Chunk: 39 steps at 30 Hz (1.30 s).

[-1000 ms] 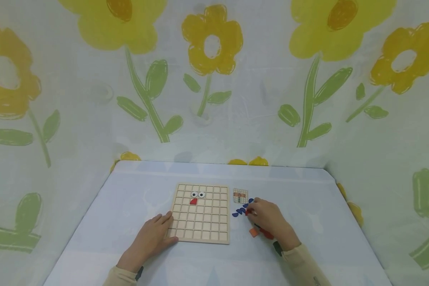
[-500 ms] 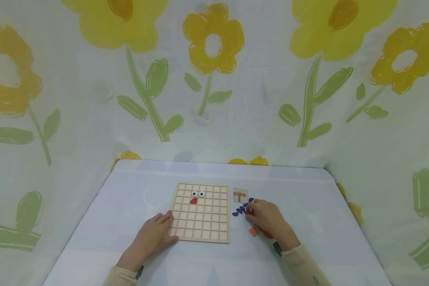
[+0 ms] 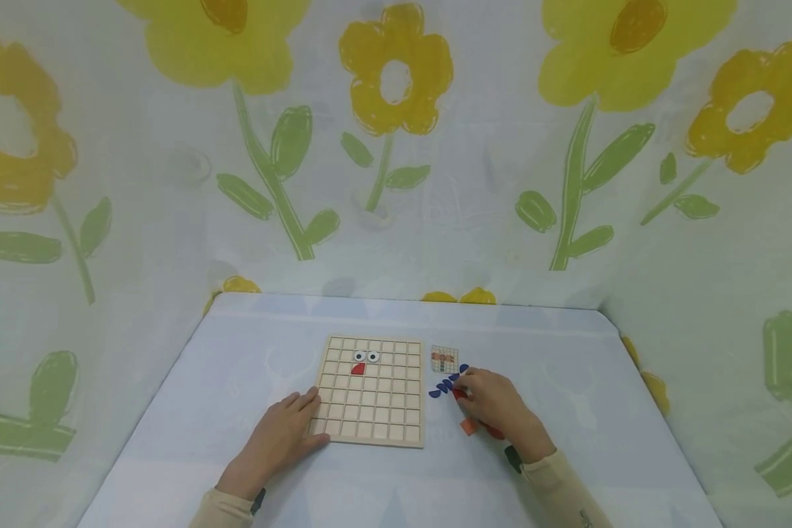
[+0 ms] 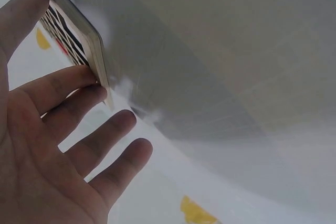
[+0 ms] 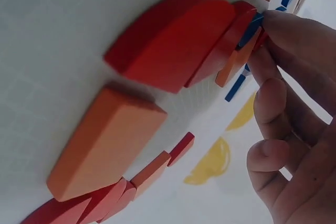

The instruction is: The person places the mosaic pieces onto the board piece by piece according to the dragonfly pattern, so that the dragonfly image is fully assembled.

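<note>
A square wooden grid board (image 3: 373, 411) lies flat on the table. Two round eye pieces (image 3: 366, 357) sit side by side in its upper cells, with a red quarter-round piece (image 3: 358, 369) just below the left one. My left hand (image 3: 284, 433) rests at the board's lower left corner, fingers along its side and thumb at the front edge. To the right of the board, my right hand (image 3: 495, 400) pinches a small red block (image 3: 460, 394) between thumb and forefinger, low over the loose pieces. The fingers partly hide it in the right wrist view.
A small pattern card (image 3: 444, 359) lies at the board's upper right. Several blue half-round pieces (image 3: 435, 394) run in a slanting row beside the right fingertips. An orange block (image 3: 468, 426) and large red curved pieces (image 5: 173, 40) lie under the right hand and forearm.
The right fingers have shifted slightly at the red block, and more of it shows. The left hand and board stay in place; the head view has tilted a little.
</note>
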{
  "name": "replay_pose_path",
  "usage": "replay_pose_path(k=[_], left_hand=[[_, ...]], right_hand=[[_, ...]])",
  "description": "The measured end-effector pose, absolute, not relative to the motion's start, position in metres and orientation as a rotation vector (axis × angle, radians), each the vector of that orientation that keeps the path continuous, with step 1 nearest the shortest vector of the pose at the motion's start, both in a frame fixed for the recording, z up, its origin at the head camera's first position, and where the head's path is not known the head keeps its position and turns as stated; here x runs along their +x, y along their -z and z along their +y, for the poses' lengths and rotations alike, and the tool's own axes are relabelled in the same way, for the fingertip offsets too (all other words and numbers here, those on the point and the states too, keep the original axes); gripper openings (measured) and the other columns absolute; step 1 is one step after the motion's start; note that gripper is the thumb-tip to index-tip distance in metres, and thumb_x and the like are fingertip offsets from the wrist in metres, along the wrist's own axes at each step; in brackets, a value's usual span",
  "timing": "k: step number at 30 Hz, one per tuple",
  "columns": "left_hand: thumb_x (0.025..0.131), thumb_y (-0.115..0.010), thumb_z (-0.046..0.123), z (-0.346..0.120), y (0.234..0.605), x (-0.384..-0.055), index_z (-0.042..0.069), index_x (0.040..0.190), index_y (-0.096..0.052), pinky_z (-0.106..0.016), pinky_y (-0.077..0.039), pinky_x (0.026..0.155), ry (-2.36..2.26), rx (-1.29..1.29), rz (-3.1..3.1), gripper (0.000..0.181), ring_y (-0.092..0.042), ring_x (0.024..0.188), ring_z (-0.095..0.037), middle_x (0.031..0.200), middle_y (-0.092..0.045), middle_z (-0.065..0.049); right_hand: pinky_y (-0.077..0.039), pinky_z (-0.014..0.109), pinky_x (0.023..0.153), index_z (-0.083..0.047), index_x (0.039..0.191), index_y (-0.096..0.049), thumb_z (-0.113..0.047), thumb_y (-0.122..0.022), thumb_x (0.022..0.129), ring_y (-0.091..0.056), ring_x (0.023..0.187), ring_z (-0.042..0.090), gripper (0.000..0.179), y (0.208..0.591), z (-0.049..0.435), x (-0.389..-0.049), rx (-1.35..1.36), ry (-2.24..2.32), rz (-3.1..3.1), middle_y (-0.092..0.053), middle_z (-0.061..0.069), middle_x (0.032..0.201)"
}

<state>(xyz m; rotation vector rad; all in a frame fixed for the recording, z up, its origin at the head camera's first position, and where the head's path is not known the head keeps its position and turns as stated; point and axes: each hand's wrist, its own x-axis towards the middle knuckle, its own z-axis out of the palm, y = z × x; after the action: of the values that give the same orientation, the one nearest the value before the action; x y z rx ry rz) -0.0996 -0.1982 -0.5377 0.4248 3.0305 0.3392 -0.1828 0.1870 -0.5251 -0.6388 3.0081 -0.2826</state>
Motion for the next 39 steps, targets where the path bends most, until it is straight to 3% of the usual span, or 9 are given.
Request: replay_pose_path(k=[39], left_hand=[[0.087,-0.075,0.052,-0.1987,0.5371,-0.1000,-0.003,0.141,-0.056,-0.057,-0.045,0.108,-0.331,0.440,3.026,0.080,-0.050,0.133,-0.043,0.150,-0.050,-0.017]], right_hand=[[-0.062,0.031,0.080,-0.015,0.106,-0.079,-0.019,-0.084,0.084,-0.060,0.079,0.008,0.023,0.5315,0.1919,-0.1845,-0.655,0.398,2.965,-0.068,-0.006,0.092]])
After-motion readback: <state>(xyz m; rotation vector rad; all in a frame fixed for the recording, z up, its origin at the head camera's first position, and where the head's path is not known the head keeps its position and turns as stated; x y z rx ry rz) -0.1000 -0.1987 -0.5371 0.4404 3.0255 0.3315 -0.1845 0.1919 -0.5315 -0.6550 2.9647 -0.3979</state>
